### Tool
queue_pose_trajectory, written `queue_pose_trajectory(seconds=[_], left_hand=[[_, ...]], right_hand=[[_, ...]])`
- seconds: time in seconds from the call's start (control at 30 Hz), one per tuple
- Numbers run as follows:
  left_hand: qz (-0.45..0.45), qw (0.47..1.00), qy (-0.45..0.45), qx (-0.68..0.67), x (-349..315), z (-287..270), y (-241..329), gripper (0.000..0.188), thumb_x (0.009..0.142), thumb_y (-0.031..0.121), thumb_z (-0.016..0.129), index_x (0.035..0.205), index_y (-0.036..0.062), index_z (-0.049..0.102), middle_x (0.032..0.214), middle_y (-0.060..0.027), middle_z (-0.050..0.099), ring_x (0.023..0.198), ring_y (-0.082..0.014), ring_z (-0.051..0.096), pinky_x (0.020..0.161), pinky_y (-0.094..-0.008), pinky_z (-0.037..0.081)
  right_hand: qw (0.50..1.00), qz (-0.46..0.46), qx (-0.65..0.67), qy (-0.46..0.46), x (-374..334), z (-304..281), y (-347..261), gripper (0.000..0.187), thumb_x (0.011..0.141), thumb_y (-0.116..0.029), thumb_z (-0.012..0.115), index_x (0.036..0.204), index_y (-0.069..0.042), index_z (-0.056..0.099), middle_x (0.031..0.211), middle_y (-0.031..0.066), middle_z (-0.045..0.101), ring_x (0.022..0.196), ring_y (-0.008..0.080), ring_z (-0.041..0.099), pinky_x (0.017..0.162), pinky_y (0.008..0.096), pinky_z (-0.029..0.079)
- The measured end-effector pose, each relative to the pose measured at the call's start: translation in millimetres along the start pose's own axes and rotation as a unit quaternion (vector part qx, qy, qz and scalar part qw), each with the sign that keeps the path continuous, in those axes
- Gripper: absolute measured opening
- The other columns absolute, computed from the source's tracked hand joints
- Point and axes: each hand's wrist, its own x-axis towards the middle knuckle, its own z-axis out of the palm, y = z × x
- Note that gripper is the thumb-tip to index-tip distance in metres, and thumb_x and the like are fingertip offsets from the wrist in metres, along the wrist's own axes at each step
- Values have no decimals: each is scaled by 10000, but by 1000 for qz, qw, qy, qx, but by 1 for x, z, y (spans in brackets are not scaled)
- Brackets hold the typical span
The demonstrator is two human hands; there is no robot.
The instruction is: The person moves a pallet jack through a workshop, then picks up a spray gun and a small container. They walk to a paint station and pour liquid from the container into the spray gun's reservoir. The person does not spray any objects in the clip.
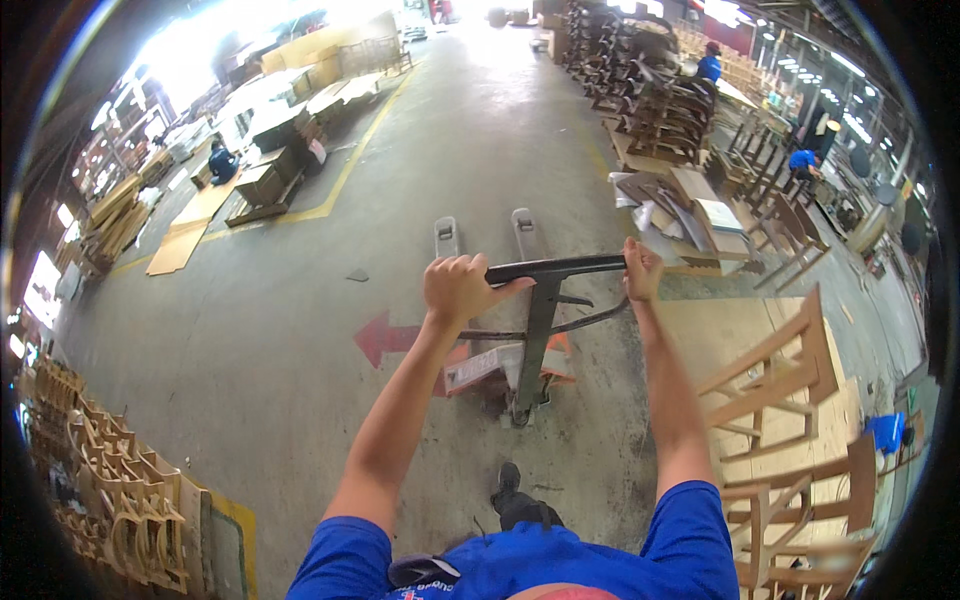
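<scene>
Both my arms reach forward to the black handle (565, 268) of a pallet jack (485, 368). My left hand (457, 288) is wrapped round the left end of the bar, its thumb lying along it. At the right end, my right hand (642, 270) grips the bar in a closed fist. A dark upright shaft joins the handle to the worn orange and grey base. Beyond the handle, two grey fork tips (446, 236) point away from me, with no load seen on them.
Wooden chair frames (770, 375) stand on a pale board close at right. Curved wooden parts (130, 500) are stacked at lower left. Cardboard and papers (690, 212) lie ahead right. Boxes (262, 185) sit behind a yellow floor line at left. Other people (222, 162) work further off.
</scene>
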Motion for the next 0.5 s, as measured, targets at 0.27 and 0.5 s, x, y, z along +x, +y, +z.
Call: queue_pose_trajectory(seconds=[0.27,0.5], left_hand=[[-17,1000,-5,-11,173,177,-129,861,764,927,653,529,100,604,483,-75,597,458,-239,649,501,-368,514],[-12,1000,-7,13,320,351,-252,887,779,960,592,531,109,621,483,-56,597,456,-213,650,492,-347,510]], right_hand=[[998,50,17,-36,211,118,159,462,1051,-375,667,687,-102,587,567,-56,483,461,41,414,424,257,290],[997,63,14,-35,393,226,304,490,1038,-481,688,754,-82,664,586,-50,538,446,29,468,396,219,346]])
